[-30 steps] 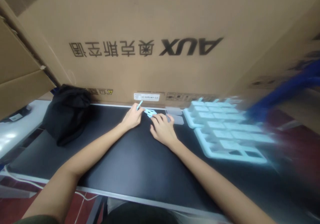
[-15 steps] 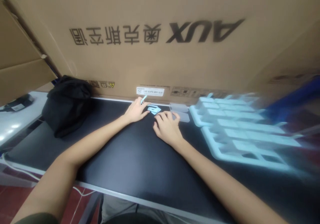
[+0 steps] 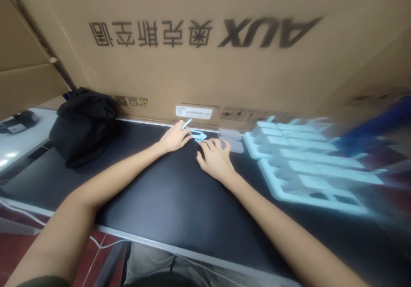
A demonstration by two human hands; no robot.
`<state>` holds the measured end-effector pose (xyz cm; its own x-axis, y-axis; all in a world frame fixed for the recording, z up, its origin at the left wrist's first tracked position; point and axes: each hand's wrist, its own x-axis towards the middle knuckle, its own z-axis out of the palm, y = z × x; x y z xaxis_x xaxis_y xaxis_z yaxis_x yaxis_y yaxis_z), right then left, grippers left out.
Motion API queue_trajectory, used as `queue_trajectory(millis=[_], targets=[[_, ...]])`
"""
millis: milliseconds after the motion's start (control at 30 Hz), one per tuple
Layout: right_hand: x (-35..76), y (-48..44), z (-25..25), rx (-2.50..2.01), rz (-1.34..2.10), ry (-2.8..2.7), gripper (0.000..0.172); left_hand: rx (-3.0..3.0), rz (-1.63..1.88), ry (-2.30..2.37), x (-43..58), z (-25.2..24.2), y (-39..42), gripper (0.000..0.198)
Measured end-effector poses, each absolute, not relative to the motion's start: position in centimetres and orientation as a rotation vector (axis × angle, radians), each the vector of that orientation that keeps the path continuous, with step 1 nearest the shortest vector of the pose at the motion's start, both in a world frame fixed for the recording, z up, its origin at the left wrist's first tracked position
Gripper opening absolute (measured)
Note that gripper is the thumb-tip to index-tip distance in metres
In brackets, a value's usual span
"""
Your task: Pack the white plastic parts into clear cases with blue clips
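Observation:
My left hand (image 3: 174, 137) is at the far side of the black table, fingers closed round a narrow light-blue strip (image 3: 187, 123) that sticks up past the knuckles. Between the two hands lie flat light-blue pieces (image 3: 199, 136), one with a cut-out frame shape; their exact kind is too small to tell. My right hand (image 3: 215, 158) rests palm down with its fingers curved and apart, fingertips at the near right edge of these pieces. Clear plastic sheets (image 3: 236, 146) lie just beyond the right fingers.
Light-blue moulded trays (image 3: 305, 163) with raised compartments stand on the right. A large cardboard box (image 3: 199, 73) walls off the back. At the left sits a black cloth bag (image 3: 83, 126), and a white cable (image 3: 109, 244) hangs below the front edge of the black table (image 3: 160, 205).
The view has shifted slightly. The light-blue pieces between my hands lie differently, with a frame-shaped one now stretching further right. Both hands stay close to where they were.

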<state>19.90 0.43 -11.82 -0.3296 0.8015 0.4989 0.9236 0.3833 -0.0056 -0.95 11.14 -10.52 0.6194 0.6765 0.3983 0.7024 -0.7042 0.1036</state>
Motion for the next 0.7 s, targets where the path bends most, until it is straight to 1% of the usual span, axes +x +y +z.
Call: queue_trajectory(millis=[200, 367, 533, 700], targets=[[19.9, 0.5, -11.7, -1.535, -0.325, -2.262, 0.048, -2.654, -0.65, -1.249, -0.7, -10.4, 10.7, 0.038], [19.9, 0.8, -11.5, -1.579, -0.22, -2.356, 0.054, -2.631, -0.655, -1.273, -0.7, -10.4, 10.5, 0.034], [19.9, 0.8, -11.3, -1.572, -0.173, -2.409, 0.055, -2.62, -0.597, -1.329, -0.8, -10.3, 10.1, 0.032], [19.9, 0.6, -11.2, -1.534, -0.163, -2.371, 0.061, -2.674, -0.662, -1.286, -0.8, -10.3, 10.0, 0.031]])
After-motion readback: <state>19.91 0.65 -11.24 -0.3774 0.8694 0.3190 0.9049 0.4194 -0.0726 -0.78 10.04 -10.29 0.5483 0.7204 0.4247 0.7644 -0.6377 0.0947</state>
